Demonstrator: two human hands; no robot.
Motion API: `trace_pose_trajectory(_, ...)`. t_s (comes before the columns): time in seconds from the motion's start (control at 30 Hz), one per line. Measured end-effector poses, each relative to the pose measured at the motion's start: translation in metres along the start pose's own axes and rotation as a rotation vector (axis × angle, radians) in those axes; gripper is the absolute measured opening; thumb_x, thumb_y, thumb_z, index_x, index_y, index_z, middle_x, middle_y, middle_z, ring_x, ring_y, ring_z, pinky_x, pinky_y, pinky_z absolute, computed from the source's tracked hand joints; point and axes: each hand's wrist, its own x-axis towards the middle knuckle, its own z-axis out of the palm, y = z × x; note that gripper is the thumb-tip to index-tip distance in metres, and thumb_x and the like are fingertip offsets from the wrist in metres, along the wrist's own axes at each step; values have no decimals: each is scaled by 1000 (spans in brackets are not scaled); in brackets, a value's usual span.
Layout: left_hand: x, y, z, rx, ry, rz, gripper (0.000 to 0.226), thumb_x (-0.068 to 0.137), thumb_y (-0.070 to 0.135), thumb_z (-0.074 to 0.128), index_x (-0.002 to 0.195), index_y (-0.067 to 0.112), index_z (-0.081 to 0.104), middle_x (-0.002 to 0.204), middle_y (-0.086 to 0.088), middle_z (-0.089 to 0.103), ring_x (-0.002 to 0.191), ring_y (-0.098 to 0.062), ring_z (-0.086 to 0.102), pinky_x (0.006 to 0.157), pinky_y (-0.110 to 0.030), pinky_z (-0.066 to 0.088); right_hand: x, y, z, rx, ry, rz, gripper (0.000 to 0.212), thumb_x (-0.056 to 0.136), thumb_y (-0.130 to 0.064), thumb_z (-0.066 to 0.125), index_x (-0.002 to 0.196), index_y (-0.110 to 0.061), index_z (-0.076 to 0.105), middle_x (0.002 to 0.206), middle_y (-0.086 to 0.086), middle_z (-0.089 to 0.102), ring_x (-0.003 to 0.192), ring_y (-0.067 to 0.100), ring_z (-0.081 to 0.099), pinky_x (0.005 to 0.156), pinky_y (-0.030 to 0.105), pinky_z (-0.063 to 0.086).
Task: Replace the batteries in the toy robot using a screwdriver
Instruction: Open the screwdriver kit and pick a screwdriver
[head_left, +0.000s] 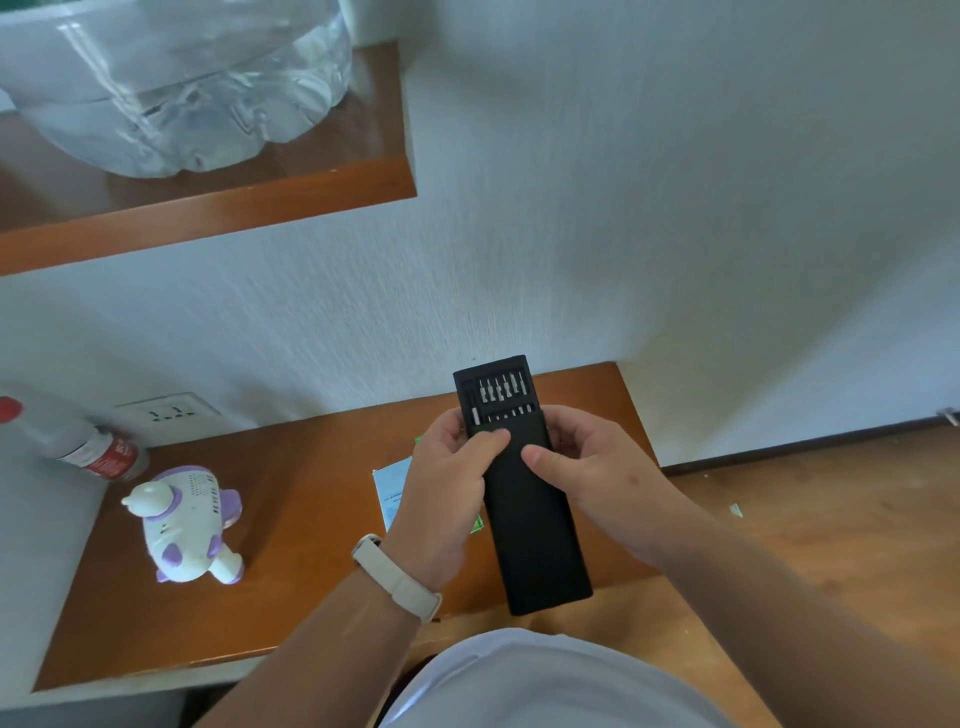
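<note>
A long black screwdriver kit case is held above the wooden shelf, its inner tray slid partly out at the far end and showing several metal bits. My left hand grips the case's left side with the thumb on its top. My right hand grips the right side, thumb on top too. The white and purple toy robot lies on the shelf to the left, well apart from both hands. A light blue and green packet lies under my left hand, mostly hidden.
A wooden shelf runs against a white wall. A plastic bottle with a red label lies at the far left by a wall socket. A large clear water bottle stands on an upper shelf. Wooden floor is to the right.
</note>
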Motion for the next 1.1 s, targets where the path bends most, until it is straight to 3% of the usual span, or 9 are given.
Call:
trace_pose_trajectory(0.13, 7, 4, 2, -32, 52, -20, 21, 101, 37, 54, 108, 24, 70, 95, 7, 77, 90, -11, 74, 69, -26, 59, 3, 5, 3, -3, 40, 38, 22, 92, -46, 59, 111, -35, 63, 99, -15, 71, 97, 5, 68, 84, 34, 61)
trace_pose_trajectory(0.23, 12, 9, 0, -48, 77, 1, 20, 102, 34, 53, 106, 24, 69, 94, 9, 77, 89, -9, 74, 63, -20, 58, 3, 10, 3, -13, 68, 110, 40, 82, -62, 57, 101, -28, 63, 94, -10, 72, 92, 9, 70, 83, 39, 62)
trace_pose_trajectory(0.37, 17, 14, -4, -67, 108, 24, 20, 103, 32, 52, 110, 21, 68, 98, 5, 77, 92, -12, 74, 63, -21, 58, 6, 23, 4, -185, 66, 196, 54, 86, -67, 54, 91, -14, 64, 91, 3, 70, 89, 17, 69, 83, 44, 61)
trace_pose_trajectory(0.47, 19, 15, -8, -87, 145, 50, 19, 103, 31, 53, 111, 21, 66, 100, 5, 77, 94, -14, 73, 63, -19, 57, 7, 29, 7, -125, -4, 283, 59, 77, -73, 57, 94, -18, 67, 90, 2, 72, 88, 18, 72, 75, 36, 63)
trace_pose_trajectory(0.63, 21, 14, -17, -145, 181, 37, 22, 105, 31, 49, 116, 19, 64, 104, 4, 77, 98, -18, 73, 63, -24, 59, 6, 37, 9, -35, 17, 214, 42, 82, -60, 64, 87, -19, 66, 83, -7, 71, 89, 12, 71, 70, 27, 61)
trace_pose_trajectory(0.73, 17, 3, -24, -216, 212, 13, 23, 106, 29, 47, 117, 18, 64, 103, 4, 77, 96, -18, 74, 64, -27, 60, 2, 40, 9, -35, 13, 140, 41, 81, -62, 60, 88, -21, 64, 81, -10, 68, 89, 11, 69, 68, 22, 57)
trace_pose_trajectory(1.1, 22, -32, -27, -416, 273, -166, 21, 104, 25, 51, 110, 15, 68, 97, -3, 79, 89, -23, 76, 63, -36, 62, -5, 60, 9, -98, -40, 167, 32, 91, -55, 54, 87, -25, 61, 80, -12, 66, 89, 12, 67, 72, 24, 58)
